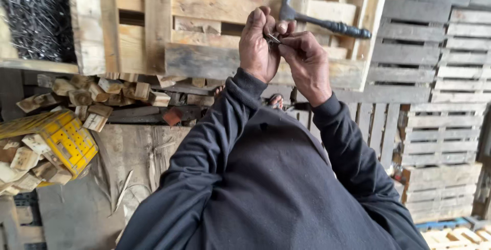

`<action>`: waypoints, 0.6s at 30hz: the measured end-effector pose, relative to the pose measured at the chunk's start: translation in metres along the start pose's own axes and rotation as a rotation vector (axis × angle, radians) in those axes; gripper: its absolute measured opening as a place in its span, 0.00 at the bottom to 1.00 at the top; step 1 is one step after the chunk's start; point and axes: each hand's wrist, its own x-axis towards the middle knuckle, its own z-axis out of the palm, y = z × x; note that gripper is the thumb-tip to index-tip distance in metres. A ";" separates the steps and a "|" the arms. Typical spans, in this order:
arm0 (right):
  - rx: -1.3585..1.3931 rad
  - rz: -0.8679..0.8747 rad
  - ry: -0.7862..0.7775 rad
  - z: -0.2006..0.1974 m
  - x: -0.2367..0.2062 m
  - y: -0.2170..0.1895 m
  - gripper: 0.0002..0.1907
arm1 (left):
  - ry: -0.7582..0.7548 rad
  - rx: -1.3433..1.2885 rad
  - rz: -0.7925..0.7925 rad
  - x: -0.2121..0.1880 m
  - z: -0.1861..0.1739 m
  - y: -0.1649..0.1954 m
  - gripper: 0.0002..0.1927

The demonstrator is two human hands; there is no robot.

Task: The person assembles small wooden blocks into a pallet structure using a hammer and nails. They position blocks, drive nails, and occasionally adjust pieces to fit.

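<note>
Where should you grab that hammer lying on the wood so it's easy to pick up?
Probably by the dark handle's far end, coming from the right. The hammer lies across the wooden pallet, with its metal head right behind the left hand and right hand, which are busy with a small nail. The handle end is long, narrow and uncovered.
</note>
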 end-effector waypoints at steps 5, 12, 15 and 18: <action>0.080 0.179 0.075 -0.015 -0.050 0.017 0.05 | -0.015 0.087 -0.075 -0.035 -0.019 -0.041 0.13; -0.207 0.293 -0.004 -0.032 -0.089 0.007 0.05 | 0.133 -0.261 -0.309 -0.045 -0.069 -0.060 0.11; 0.171 0.400 0.033 -0.035 -0.100 0.008 0.05 | 0.148 -0.270 -0.349 -0.040 -0.081 -0.062 0.15; 0.406 0.434 0.128 -0.040 -0.105 0.017 0.04 | 0.323 0.084 -0.322 -0.048 -0.078 -0.062 0.14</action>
